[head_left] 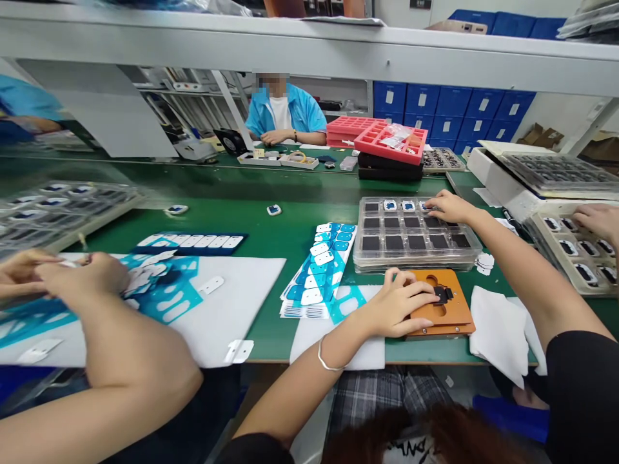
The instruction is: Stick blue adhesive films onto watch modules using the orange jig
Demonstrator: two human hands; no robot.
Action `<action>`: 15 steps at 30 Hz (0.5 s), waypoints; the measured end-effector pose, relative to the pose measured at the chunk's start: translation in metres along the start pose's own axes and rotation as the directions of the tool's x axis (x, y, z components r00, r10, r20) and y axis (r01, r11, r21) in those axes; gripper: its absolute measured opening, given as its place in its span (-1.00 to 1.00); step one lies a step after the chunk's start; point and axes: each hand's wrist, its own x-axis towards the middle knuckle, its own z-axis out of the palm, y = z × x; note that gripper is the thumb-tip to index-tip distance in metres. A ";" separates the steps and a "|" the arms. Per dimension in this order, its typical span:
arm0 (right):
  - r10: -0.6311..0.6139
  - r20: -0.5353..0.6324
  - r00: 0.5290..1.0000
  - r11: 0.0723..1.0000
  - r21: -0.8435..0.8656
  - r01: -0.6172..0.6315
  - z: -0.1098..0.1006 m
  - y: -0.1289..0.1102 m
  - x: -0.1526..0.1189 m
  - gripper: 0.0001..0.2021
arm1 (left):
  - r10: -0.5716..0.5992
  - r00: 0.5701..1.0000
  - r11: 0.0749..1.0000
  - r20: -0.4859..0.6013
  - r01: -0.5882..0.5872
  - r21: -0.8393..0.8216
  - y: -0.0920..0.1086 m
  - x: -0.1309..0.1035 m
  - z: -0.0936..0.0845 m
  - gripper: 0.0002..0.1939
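Observation:
My left hand (399, 304) lies with its fingers spread over the left side of an orange fixture (454, 316), near a small black part (442, 295) in the fixture's recess. Up at the back row of a clear plastic tray (394, 261), my right hand (452, 207) has its fingertips closed on a small white-and-blue part (425, 206), mostly covered by the fingers. Two similar white-and-blue parts (389, 205) sit to its left in the same row. Dark pads fill the other visible pockets. Left of the tray lies a stack of blue-and-white sticker sheets (316, 274).
A white cloth (498, 328) lies right of the fixture. On the left, a co-worker's hands (82, 277) work above a white foam sheet (256, 277). Another hand (599, 219) reaches over a parts tray (556, 258) at right. Red trays (391, 138) stand behind; a shelf beam (309, 48) crosses overhead.

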 end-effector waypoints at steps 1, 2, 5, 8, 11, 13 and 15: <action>-0.007 0.005 1.000 1.000 0.019 0.007 -0.001 0.002 0.003 -0.75 | -0.013 1.000 1.000 0.006 0.013 -0.020 0.001 0.001 0.000 -0.37; -0.012 0.002 1.000 0.999 0.040 0.012 -0.002 0.003 0.005 -0.76 | -0.026 1.000 0.999 0.010 0.026 -0.039 0.002 0.002 -0.001 -0.35; 0.010 -0.063 0.998 0.993 0.119 -0.002 -0.006 0.005 0.009 -0.74 | -0.050 0.999 0.996 0.009 0.051 -0.078 0.002 0.003 0.000 -0.32; 0.085 -0.175 0.981 0.979 0.200 -0.049 -0.009 -0.002 0.001 -0.67 | -0.059 0.998 0.994 0.001 0.059 -0.096 0.001 0.003 0.002 -0.33; 0.149 -0.266 0.952 0.935 0.351 -0.048 -0.014 -0.026 -0.029 -0.61 | -0.053 0.998 0.994 -0.026 0.050 -0.094 0.001 0.003 0.001 -0.33; 0.146 -0.279 0.949 0.833 0.553 0.035 -0.021 -0.047 -0.058 -0.64 | -0.045 0.997 0.996 -0.054 0.041 -0.080 0.001 0.003 0.000 -0.32; 0.034 -0.209 0.977 0.772 0.626 0.107 -0.028 -0.067 -0.088 -0.72 | -0.032 0.997 0.998 -0.064 0.028 -0.062 0.001 0.004 -0.002 -0.33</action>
